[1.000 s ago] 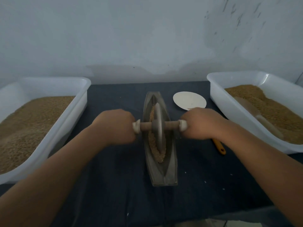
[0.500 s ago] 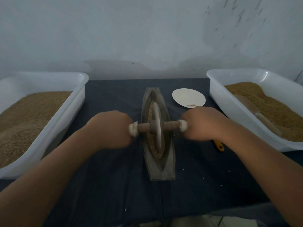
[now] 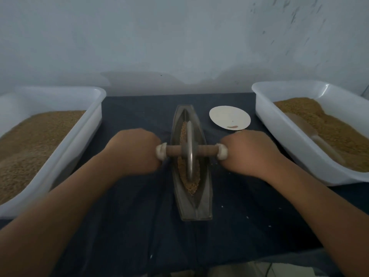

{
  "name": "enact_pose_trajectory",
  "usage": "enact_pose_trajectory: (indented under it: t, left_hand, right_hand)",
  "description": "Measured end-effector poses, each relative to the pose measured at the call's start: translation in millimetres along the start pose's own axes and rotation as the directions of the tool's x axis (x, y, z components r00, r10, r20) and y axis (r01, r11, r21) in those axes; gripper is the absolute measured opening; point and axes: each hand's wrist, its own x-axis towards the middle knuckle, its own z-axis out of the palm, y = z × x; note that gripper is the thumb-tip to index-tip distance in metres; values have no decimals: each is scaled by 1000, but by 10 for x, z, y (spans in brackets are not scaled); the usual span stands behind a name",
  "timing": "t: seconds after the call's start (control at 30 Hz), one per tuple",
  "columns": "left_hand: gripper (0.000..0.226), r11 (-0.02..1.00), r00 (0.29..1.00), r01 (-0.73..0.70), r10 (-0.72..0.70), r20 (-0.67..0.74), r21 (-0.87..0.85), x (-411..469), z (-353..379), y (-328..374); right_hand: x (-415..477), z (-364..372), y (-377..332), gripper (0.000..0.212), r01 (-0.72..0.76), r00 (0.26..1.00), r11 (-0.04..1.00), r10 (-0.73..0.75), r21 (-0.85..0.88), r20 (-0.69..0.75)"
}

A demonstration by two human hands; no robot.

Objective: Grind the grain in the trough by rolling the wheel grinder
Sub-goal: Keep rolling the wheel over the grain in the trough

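A narrow boat-shaped metal trough (image 3: 194,204) lies lengthwise on the dark cloth, with brown grain (image 3: 193,183) along its groove. The wheel grinder (image 3: 189,152), a grey disc on a wooden axle, stands upright in the groove near the trough's middle. My left hand (image 3: 135,150) grips the axle's left end and my right hand (image 3: 249,152) grips its right end; a white cap shows beside each fist. The handles themselves are hidden inside my fists.
A white tub of grain (image 3: 93,116) stands at the left, and another white tub (image 3: 279,126) with grain and a half-buried scoop (image 3: 311,134) at the right. A small white dish (image 3: 229,116) lies behind my right hand. A pale wall rises behind the table.
The wheel has rolled a short way back and forth along the trough under both hands, and the view has shifted slightly. Both grips are unchanged.
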Motion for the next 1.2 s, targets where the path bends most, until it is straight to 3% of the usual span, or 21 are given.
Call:
enact_pose_trajectory:
  t: [0.07, 0.17, 0.27, 0.33, 0.47, 0.6, 0.73, 0.9, 1.03, 1.1, 1.2]
  left_hand:
    - [32, 1000, 1000, 12, -11, 25, -19, -51, 40, -16]
    - [29, 998, 998, 48, -47, -32, 41, 249, -51, 10]
    - [32, 992, 992, 104, -99, -74, 68, 643, -236, 23]
    - [32, 994, 995, 96, -93, -49, 62, 717, -292, 39]
    - [24, 998, 999, 29, -28, -29, 51, 262, -195, 72]
    - [24, 999, 998, 2, 1, -55, 53, -251, -68, 115]
    - [26, 997, 997, 72, -72, -17, 12, 46, -100, 84]
    - [31, 990, 989, 137, -139, -56, -34, 577, -215, 31]
    - [26, 997, 992, 70, -71, -108, -14, 182, -12, 41]
    - [33, 999, 984, 40, -37, -172, 12, -126, 107, 50]
    - [35, 999, 979, 49, -45, -199, 15, -237, 182, 33]
  right_hand:
    - [7, -28, 13, 35, 28, 999, 1000, -28, 0, -29]
    - [376, 31, 22, 27, -112, 983, 994, 111, 2, 147]
    - [679, 46, 28, 31, -201, 979, 979, 199, 39, 53]
    - [695, 36, 0, 36, -168, 986, 984, 168, 51, 12]
    - [336, 91, 19, 34, -123, 989, 992, 122, 0, 85]
    - [-138, 4, -15, 36, 10, 996, 998, -15, -60, -87]
    - [168, 41, -38, 34, -77, 997, 996, 77, -40, 15]
    - [654, -71, -90, 23, -174, 984, 984, 172, -31, -52]
    - [326, 21, -17, 32, -95, 995, 995, 94, -40, -18]
    - [69, 33, 0, 38, 23, 996, 995, -31, -94, -89]
    - [8, 8, 13, 41, 76, 983, 990, -94, -116, -157]
